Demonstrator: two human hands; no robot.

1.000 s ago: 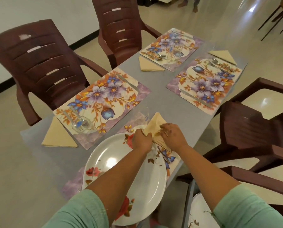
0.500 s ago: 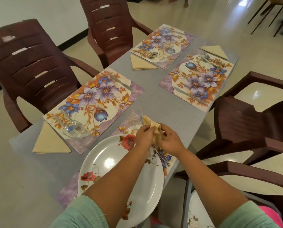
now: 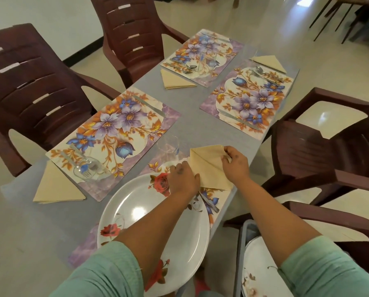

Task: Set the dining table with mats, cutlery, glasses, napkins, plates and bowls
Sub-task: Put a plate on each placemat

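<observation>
Both grips grasp one beige napkin (image 3: 209,168): left hand (image 3: 182,179) at its near-left edge, right hand (image 3: 235,162) pinching the far-right corner, beside the rose-patterned plate (image 3: 136,215) on the counter (image 3: 192,123).

Mint-green sleeves (image 3: 106,273) pushed above elbows; forearms bare.

Near mat (image 3: 219,205) mostly hidden under the rose plate (image 3: 136,213), both forearms and the napkin (image 3: 209,166); only its corners show. Cutlery (image 3: 209,203) on it shows just a short stretch below the left hand (image 3: 182,179); type unreadable. Left hand's fingertips hidden under the napkin edge. Plate's near rim covered by the left sleeve (image 3: 106,273). Second plate (image 3: 256,273), bottom right, cut off by the frame edge and the right sleeve (image 3: 320,269). Clear glass (image 3: 168,144) barely readable against the table (image 3: 192,125).
</observation>
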